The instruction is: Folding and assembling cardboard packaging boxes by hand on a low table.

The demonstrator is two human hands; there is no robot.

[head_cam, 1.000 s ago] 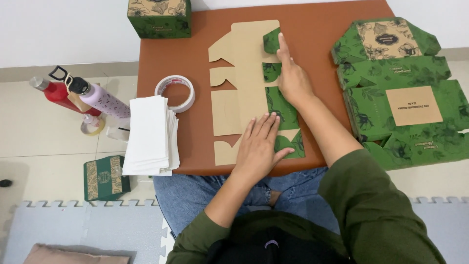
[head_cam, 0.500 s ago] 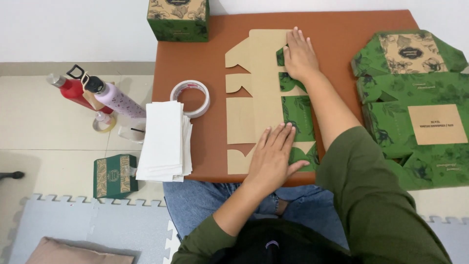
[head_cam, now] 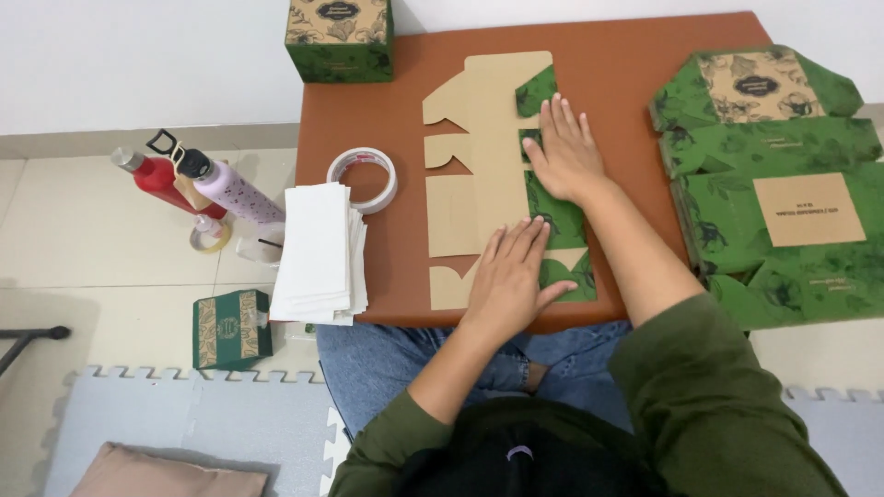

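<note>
- The flat carton blank point(head_cam: 488, 184) lies unfolded on the brown surface point(head_cam: 626, 83), kraft side up, with green printed flaps folded over along its right edge.
- The left hand point(head_cam: 511, 276) lies palm down on the near end of the blank, fingers spread flat; its grip is released, clasping nothing.
- The right hand point(head_cam: 564, 152) presses flat on the green flaps farther up, fingers straight, grip likewise released.
- A roll of tape point(head_cam: 362, 179) sits just left of the blank, and a stack of white sheets point(head_cam: 315, 253) overhangs the surface's left edge.
- A pile of green printed blanks point(head_cam: 773, 184) lies to the right.
- A made-up green box point(head_cam: 339, 37) stands at the far left corner.
- Two bottles point(head_cam: 198, 184) lie on the floor, with a small green box point(head_cam: 232, 327) nearby.
</note>
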